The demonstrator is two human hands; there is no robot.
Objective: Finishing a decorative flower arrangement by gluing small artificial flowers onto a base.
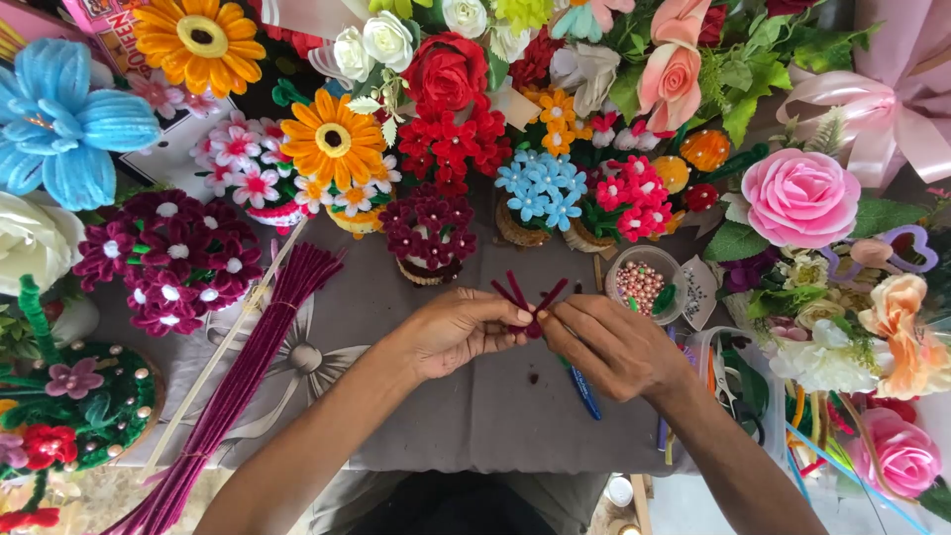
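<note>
Your left hand (pixel 458 330) and right hand (pixel 611 344) meeting above the grey bench (pixel 475 406), fingers of both clamped on a small maroon pipe-cleaner bundle (pixel 528 297), long maroon stems (pixel 248 376) lying to your left, bead bowl (pixel 642 281) just beyond.

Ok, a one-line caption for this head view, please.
Left hand and right hand pinch short maroon pipe cleaner pieces together over a grey table ringed by handmade pipe cleaner flowers.
</note>
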